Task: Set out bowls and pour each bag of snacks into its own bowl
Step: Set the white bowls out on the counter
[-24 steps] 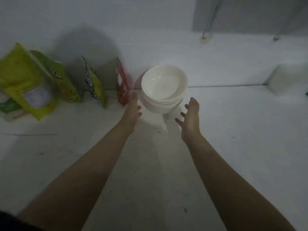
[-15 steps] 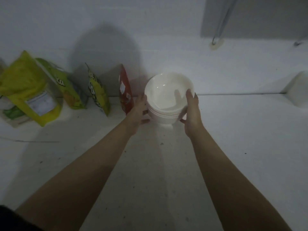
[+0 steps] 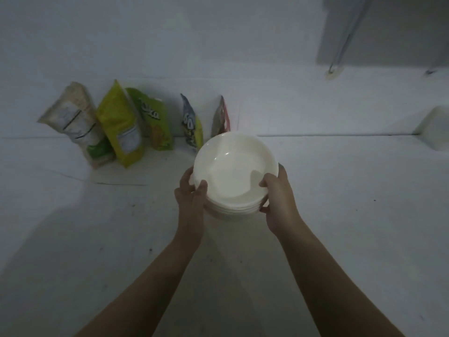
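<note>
Both forearms are reaching forward from the near edge of the worktop (image 3: 340, 215). The left hand (image 3: 190, 203) and right hand (image 3: 279, 203) are gripping the stack of white bowls (image 3: 234, 171) from opposite sides, thumbs curling over the top rim, fingers wrapping beneath. Beyond it, five snack bags (image 3: 121, 127) are standing in a row along the worktop's far edge, leaning against the wall.

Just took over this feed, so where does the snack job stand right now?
Nothing is finished yet. In hand: the left hand and right hand grip the stack of white bowls, all of them nested together. Left to do: separate and set out the bowls, then empty the five snack bags, which lean against the wall; I can't tell whether any is opened.
</note>
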A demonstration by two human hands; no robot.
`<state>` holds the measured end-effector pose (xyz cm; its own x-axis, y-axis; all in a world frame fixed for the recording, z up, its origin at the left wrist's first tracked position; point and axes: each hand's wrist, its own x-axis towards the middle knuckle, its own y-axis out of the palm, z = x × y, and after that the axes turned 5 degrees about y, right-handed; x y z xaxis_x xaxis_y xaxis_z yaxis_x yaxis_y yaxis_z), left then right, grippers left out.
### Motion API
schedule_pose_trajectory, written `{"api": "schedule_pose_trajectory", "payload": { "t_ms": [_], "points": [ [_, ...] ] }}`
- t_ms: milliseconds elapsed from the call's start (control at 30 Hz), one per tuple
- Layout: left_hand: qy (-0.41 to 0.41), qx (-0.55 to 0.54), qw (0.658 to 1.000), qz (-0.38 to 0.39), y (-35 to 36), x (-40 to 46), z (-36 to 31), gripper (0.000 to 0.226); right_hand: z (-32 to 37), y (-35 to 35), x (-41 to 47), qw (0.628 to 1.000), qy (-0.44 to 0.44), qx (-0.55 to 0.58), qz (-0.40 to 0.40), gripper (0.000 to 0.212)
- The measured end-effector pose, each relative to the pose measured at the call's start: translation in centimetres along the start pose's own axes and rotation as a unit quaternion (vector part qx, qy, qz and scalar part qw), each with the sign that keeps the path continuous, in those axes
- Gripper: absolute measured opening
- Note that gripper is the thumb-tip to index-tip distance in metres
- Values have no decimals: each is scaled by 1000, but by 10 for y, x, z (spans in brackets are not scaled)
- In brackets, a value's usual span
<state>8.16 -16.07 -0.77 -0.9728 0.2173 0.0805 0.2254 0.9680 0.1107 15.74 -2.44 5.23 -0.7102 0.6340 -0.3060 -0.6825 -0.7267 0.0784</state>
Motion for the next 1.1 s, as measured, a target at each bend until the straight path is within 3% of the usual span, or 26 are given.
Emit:
{"api": "schedule_pose_trajectory", "payload": {
  "t_ms": [300, 400, 633, 700, 867, 1100],
  "points": [
    [42, -50, 997, -30, -163, -33, -42, 54, -24, 133, -110, 998, 29, -20, 56, 56],
    [51, -64, 995, -60, -228, -42, -45, 47, -43, 182, -145, 994, 33, -40, 92, 56],
    [26, -36, 995, -87, -333, -68, -44, 57, -80, 263, -194, 985, 44, -81, 144, 64],
    [24, -15, 995, -98, -354, -71, -45, 57, -85, 280, -204, 982, 48, -104, 153, 65],
    [25, 12, 991, -129, -395, -73, -45, 47, -80, 307, -209, 971, 61, -152, 174, 43],
    [22, 65, 990, -121, -403, -72, -44, 54, -66, 331, -193, 956, -30, -252, 147, 38]
  ]
}}
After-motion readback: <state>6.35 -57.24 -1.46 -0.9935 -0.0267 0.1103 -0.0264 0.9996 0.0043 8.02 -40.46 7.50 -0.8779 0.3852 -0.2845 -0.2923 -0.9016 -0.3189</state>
